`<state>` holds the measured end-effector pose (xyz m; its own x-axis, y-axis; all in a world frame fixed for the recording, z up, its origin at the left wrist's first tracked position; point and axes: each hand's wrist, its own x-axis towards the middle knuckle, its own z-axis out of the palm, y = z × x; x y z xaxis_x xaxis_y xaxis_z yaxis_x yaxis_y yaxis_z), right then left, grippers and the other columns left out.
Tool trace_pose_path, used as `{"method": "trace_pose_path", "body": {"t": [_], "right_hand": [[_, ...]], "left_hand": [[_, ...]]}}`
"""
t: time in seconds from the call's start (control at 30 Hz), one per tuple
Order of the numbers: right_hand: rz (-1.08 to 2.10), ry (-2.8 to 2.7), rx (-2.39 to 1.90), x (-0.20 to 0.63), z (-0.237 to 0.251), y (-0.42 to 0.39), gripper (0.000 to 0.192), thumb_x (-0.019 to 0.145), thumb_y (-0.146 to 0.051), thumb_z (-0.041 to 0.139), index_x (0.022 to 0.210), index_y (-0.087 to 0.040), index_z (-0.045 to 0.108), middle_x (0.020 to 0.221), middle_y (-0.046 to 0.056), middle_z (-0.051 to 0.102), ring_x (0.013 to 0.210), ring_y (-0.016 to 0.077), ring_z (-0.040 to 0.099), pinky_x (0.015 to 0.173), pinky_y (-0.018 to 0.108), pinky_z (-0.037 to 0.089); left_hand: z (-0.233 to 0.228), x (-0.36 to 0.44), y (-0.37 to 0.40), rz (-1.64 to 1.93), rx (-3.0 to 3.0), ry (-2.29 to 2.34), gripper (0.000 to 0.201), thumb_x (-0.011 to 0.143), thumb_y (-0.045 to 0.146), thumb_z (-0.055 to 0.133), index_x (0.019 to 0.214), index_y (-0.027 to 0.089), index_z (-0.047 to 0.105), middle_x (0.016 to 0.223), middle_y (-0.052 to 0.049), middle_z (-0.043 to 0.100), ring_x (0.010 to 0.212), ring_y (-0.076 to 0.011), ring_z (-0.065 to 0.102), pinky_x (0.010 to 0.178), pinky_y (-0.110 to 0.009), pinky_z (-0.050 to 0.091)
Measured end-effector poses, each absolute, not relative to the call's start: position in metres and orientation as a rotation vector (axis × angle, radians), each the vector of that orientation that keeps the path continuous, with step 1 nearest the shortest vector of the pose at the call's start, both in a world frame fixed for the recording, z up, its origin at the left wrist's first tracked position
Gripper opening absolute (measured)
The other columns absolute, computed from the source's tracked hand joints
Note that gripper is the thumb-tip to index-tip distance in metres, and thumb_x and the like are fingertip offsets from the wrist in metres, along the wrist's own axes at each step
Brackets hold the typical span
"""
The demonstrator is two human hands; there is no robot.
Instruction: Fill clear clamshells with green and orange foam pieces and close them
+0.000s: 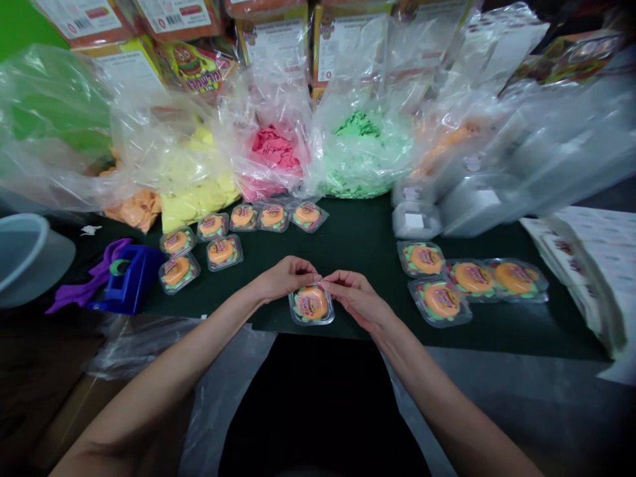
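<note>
A clear plastic clamshell box (311, 305) with a burger-shaped candy and a printed label lies at the table's front edge. My left hand (288, 278) pinches at the far left part of its rim, fingers closed. Opposite it, my right hand (355, 295) is pinched at the far right corner of the same box. The fingertips of both hands nearly meet over the far edge; whether a small piece of tape is between them I cannot tell. Several similar filled boxes (222, 252) sit to the left, and more filled boxes (441, 301) to the right.
Open bags of yellow (199, 199), pink (273, 156) and green pieces (355, 156) line the back. Stacked empty clamshells (477, 205) stand right, beside label sheets (596, 265). A blue tape dispenser (130, 278), purple cloth (92, 278) and plastic tub (30, 258) are left.
</note>
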<state>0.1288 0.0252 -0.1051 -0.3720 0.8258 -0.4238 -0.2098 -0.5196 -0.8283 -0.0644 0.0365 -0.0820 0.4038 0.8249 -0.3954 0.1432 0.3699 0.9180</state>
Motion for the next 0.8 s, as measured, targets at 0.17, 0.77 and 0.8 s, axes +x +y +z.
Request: {"method": "trace_pose_path", "body": {"t": [0.17, 0.77, 0.8], "right_hand": [[1.936, -0.914, -1.171, 0.126, -0.103, 0.025, 0.029, 0.055, -0.035, 0.093, 0.065, -0.019, 0.071, 0.067, 0.0, 0.069, 0.064, 0.0125, 0.055, 0.068, 0.029, 0.041], [1.639, -1.334, -1.219, 0.133, -0.106, 0.021, 0.034, 0.081, -0.05, 0.075, 0.098, -0.02, 0.072, 0.088, 0.003, 0.07, 0.081, 0.0177, 0.064, 0.081, 0.035, 0.052], [1.562, -1.431, -1.207, 0.133, -0.104, 0.015, 0.035, 0.086, -0.05, 0.071, 0.107, -0.022, 0.071, 0.098, 0.004, 0.07, 0.09, 0.0198, 0.066, 0.086, 0.037, 0.053]], "left_hand": [[-0.083, -0.065, 0.034, 0.577, 1.114, 1.088, 0.039, 0.073, 0.049, 0.081, 0.076, 0.012, 0.068, 0.062, 0.001, 0.06, 0.053, -0.0075, 0.045, 0.051, -0.02, 0.03], [-0.108, -0.06, 0.035, 0.709, 1.293, 1.277, 0.031, 0.081, 0.041, 0.071, 0.075, 0.011, 0.07, 0.058, 0.001, 0.06, 0.052, -0.0092, 0.046, 0.051, -0.022, 0.033], [-0.108, -0.06, 0.036, 0.695, 1.332, 1.285, 0.03, 0.082, 0.04, 0.069, 0.075, 0.011, 0.071, 0.057, 0.001, 0.06, 0.052, -0.0096, 0.046, 0.051, -0.022, 0.033]]}}
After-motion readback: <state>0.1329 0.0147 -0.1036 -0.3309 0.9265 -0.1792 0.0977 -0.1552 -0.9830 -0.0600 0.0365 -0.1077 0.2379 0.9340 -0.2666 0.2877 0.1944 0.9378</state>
